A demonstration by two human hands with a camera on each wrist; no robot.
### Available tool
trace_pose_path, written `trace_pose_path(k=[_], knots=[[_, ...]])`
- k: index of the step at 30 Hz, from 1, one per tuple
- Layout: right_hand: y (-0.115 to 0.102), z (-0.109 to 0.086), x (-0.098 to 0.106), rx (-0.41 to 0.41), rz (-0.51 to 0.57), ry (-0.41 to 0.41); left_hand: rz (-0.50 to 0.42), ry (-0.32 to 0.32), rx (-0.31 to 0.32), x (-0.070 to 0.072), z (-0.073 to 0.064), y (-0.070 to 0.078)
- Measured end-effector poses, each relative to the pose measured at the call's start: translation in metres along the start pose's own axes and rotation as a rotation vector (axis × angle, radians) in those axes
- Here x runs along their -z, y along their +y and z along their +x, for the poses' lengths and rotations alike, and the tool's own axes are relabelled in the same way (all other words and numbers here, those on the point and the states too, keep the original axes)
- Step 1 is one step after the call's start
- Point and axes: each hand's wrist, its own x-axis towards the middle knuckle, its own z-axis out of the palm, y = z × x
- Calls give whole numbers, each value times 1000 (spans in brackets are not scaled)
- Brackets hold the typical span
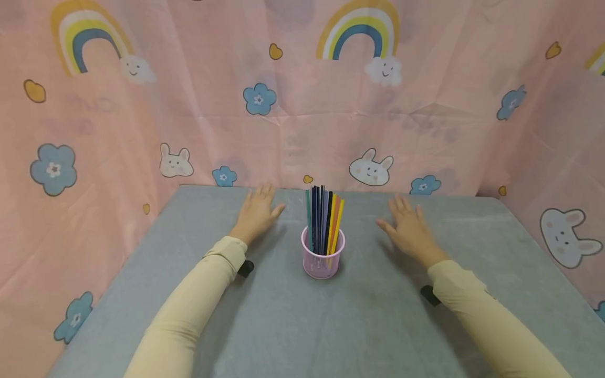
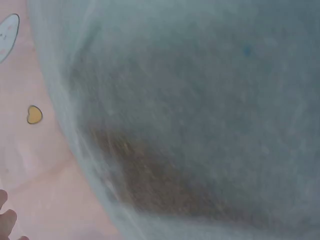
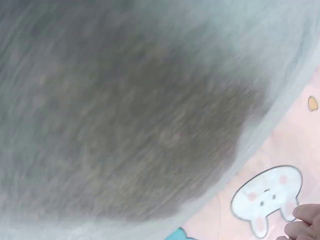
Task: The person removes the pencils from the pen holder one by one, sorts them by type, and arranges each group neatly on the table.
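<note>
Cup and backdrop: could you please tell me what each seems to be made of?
Cup: perhaps translucent plastic or fine mesh, in pink; the sticks show faintly through its wall, but the weave, if any, is too small to tell.
Backdrop: probably thin, matte printed cloth, judging by its creases and soft folds.

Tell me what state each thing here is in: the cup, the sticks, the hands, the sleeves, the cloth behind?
Pink cup: upright, filled with sticks
Sticks: standing in the cup, tops above its rim
Left hand: fingers extended, holding nothing
Right hand: fingers extended, holding nothing
Sleeves: reaching the wrists
Cloth: hanging, creased
</note>
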Motion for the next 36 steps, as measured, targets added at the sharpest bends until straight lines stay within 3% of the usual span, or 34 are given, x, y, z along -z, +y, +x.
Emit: trace_pose_path(k=[11, 36], knots=[[-14, -6, 1, 19, -4, -23, -10, 17, -56, 1, -7, 11], [-36, -17, 1, 56, 44, -44, -99, 1, -82, 8, -21, 16]])
